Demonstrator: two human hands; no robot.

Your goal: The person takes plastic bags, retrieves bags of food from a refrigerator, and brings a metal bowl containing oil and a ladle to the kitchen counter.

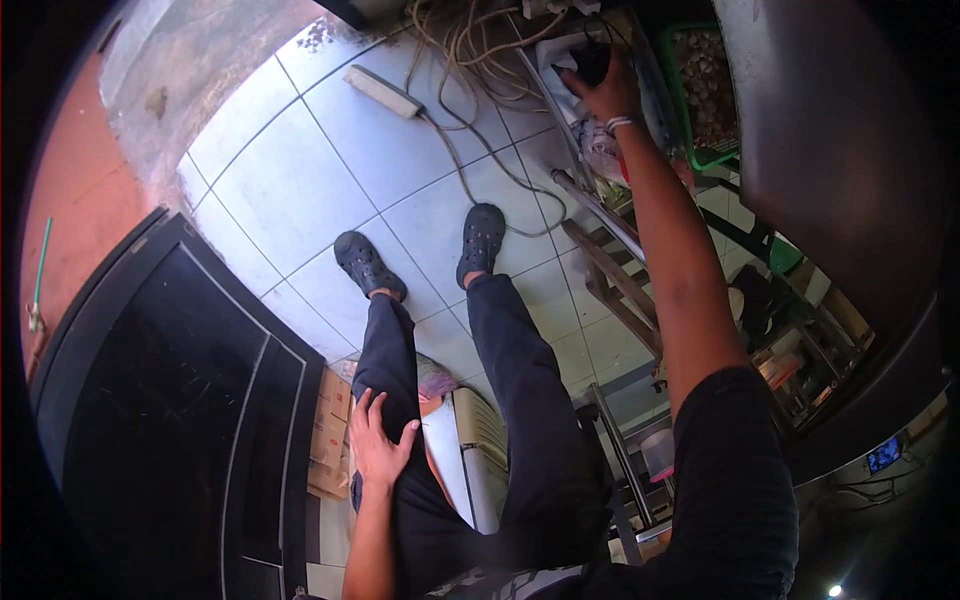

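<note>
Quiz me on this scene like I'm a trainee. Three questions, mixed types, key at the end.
1. Multiple choice: the left hand rests on
a) the green basket
b) the left trouser leg
c) the black door

2. True or false: the right hand has its fingers at a dark object, with a pale band around the wrist.

3. Count: how many dark clogs are on the tiled floor?

Key: 1 b; 2 true; 3 two
</note>
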